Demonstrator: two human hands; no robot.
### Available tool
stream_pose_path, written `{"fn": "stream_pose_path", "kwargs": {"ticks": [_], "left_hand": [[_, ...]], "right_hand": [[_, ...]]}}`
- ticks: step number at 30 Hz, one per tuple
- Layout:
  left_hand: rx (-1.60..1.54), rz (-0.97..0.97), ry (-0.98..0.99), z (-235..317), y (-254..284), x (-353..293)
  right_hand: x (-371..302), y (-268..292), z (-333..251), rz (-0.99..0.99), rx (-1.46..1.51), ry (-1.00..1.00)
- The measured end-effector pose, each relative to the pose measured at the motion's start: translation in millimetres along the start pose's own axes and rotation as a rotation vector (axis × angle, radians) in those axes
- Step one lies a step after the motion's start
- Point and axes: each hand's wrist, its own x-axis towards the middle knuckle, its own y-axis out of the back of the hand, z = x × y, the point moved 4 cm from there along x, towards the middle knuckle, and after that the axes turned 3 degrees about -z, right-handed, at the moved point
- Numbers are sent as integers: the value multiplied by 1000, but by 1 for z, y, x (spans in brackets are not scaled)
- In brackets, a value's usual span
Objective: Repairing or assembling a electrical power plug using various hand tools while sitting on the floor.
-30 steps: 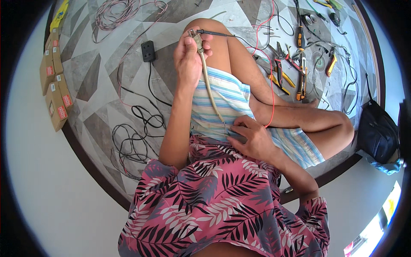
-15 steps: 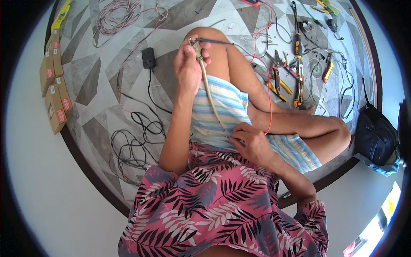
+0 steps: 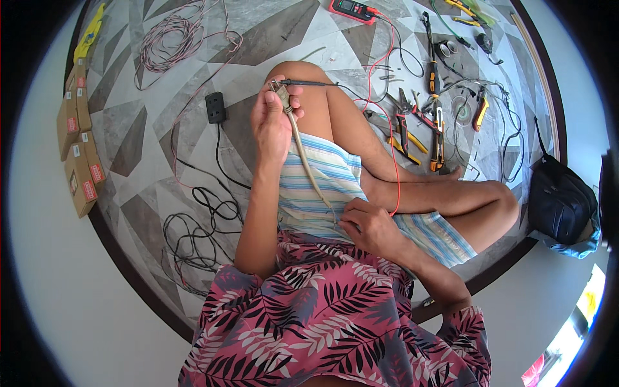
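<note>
My left hand (image 3: 273, 126) is closed around a beige plug (image 3: 284, 98) with metal prongs, held above my knee. The black test probe (image 3: 306, 82) reaches the prongs from the right, its tip by my fingertips. From the plug, a beige cord (image 3: 305, 161) runs down over my striped shorts to its stripped wire end (image 3: 334, 216). There my right hand (image 3: 373, 226) pinches close to the bare wires, with the red test lead (image 3: 397, 174) running into it. My right fingers hide the red lead's probe.
A red and black multimeter (image 3: 353, 9) lies at the far edge. Pliers (image 3: 404, 126), a screwdriver (image 3: 432, 80) and a utility knife (image 3: 438, 138) lie to the right. Leftward are a black socket (image 3: 215, 108), coiled wires (image 3: 171, 45) and cardboard boxes (image 3: 80, 177). A black bag (image 3: 562, 200) stands at right.
The view has shifted slightly, bringing more of the multimeter into sight. Both hands keep nearly the same pose on the plug and near the wire end.
</note>
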Motion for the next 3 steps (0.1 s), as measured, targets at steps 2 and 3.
{"fn": "stream_pose_path", "kwargs": {"ticks": [2, 3], "left_hand": [[16, -2, -2, 0, 0, 0], [21, -3, -1, 0, 0, 1]], "right_hand": [[0, 0, 0, 1, -1, 5], [0, 0, 0, -2, 0, 2]]}}
